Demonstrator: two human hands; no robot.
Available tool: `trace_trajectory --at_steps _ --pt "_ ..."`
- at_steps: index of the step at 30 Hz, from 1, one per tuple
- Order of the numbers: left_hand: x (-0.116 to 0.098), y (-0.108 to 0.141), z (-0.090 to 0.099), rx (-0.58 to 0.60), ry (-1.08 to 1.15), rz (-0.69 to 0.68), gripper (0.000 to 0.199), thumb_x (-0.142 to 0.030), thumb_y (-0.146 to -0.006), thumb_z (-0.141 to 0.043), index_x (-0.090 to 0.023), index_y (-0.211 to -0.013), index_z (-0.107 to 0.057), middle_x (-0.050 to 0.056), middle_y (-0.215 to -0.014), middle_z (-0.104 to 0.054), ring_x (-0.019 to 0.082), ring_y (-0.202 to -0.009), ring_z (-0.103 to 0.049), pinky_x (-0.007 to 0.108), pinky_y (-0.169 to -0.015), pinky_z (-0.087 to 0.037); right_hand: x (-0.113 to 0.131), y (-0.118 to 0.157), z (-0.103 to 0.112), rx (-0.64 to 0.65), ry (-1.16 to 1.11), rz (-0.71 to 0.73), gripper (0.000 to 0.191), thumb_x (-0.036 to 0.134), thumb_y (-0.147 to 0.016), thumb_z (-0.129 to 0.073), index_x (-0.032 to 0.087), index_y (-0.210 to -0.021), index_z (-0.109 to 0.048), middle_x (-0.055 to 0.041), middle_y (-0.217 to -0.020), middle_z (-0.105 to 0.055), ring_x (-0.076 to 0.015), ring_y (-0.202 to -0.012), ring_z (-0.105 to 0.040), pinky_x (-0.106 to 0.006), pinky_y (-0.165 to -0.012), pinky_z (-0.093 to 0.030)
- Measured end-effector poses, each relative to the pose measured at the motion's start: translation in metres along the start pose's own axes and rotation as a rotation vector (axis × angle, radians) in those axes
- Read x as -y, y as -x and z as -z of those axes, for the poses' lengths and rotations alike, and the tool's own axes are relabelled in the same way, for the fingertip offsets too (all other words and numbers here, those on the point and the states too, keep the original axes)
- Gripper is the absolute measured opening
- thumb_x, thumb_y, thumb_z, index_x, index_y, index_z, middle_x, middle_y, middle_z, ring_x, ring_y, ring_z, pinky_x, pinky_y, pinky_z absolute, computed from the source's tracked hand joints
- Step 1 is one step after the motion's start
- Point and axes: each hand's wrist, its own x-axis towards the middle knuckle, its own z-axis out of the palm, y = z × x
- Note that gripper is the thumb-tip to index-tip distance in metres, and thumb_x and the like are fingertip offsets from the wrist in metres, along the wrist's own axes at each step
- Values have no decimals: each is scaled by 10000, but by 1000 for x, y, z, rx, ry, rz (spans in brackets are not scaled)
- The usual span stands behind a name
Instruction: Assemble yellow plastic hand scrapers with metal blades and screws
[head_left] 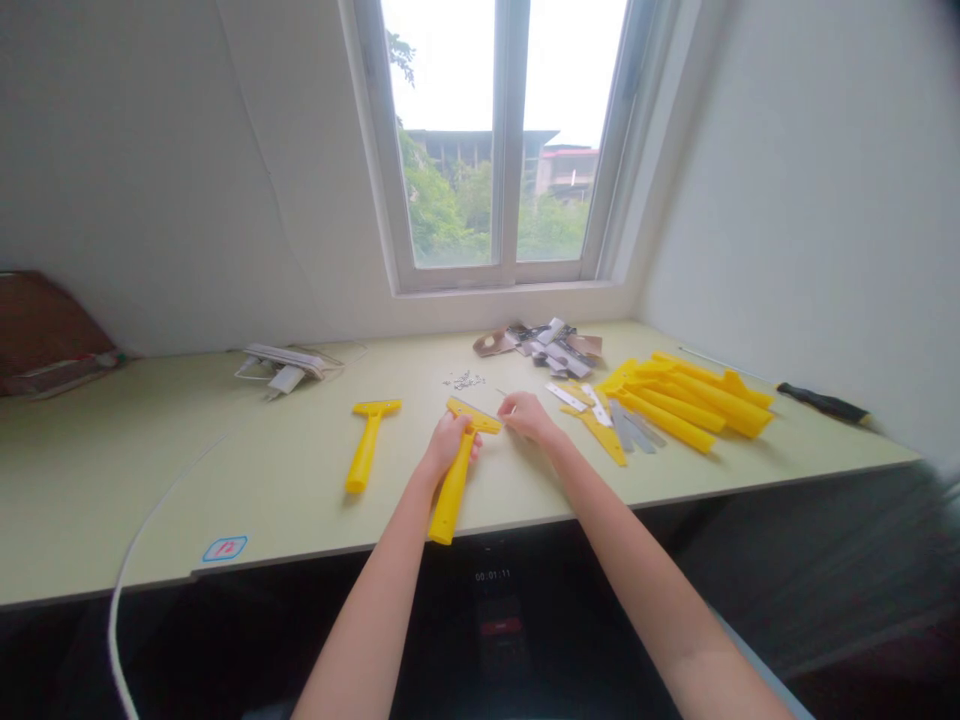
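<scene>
Fingers [463,440] of the left hand [446,445] wrap tight around the neck of a yellow scraper [451,490], just below its head. Right fingertips [511,408] pinch narrow at the head's far end. Whether they hold a thin piece is too small to tell.

Around the held scraper: a spare scraper [365,450] lies to its left; tiny screws [463,380] sit in a loose scatter just beyond it; metal blades [630,425] and a heap of yellow handles [679,402] lie to its right; a pile of packets [551,347] sits farther off.

Risks, as judged: a slip of the pinch could drop a small part among the screws, where it would be hard to find. Any exposed blade edge could nick the right fingers if the grip shifts. A careless elbow or sleeve could scatter the screws — they lie loose, with nothing to contain them.
</scene>
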Motion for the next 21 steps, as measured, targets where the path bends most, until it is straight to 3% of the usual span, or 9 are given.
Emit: trace_trajectory --at_steps 3,6,11,15,21 --pt "1 -1 1 -7 -7 10 193 -320 -731 -422 -166 -839 -382 -10 -498 -527 102 -341 -446 210 -336 -339 0 2 4 -28 -105 -14 122 154 -605 -560 145 -659 -668 -53 -693 -657 -136 -631 -556 -229 -589 -396" --pt "2 -3 2 -12 -10 26 200 -320 -731 -422 -164 -848 -380 -7 -496 -526 105 -343 -450 212 -338 -342 1 7 11 -45 -414 31 181 264 -651 -575 152 -760 -666 -53 -775 -654 -142 -683 -569 -244 -613 -417" --pt "2 -3 2 -7 -14 22 233 -302 -720 -422 -145 -892 -408 2 -505 -535 109 -343 -460 211 -340 -338 9 18 12 148 -674 183 177 302 -598 -644 167 -707 -678 -64 -1013 -605 -155 -836 -574 -262 -715 -431" --pt "1 -3 1 -9 -3 15 250 -307 -714 -430 -140 -900 -417 -2 -494 -532 108 -339 -458 209 -341 -339 11 21 6 246 -713 168 224 315 -614 -640 149 -758 -679 -63 -867 -640 -152 -768 -579 -273 -689 -433" --pt "1 -3 1 -10 -6 25 230 -307 -709 -431 -144 -872 -415 1 -490 -535 108 -335 -460 209 -336 -345 11 21 1 220 -782 92 225 276 -614 -634 155 -802 -645 -26 -752 -642 -127 -691 -572 -241 -634 -424"
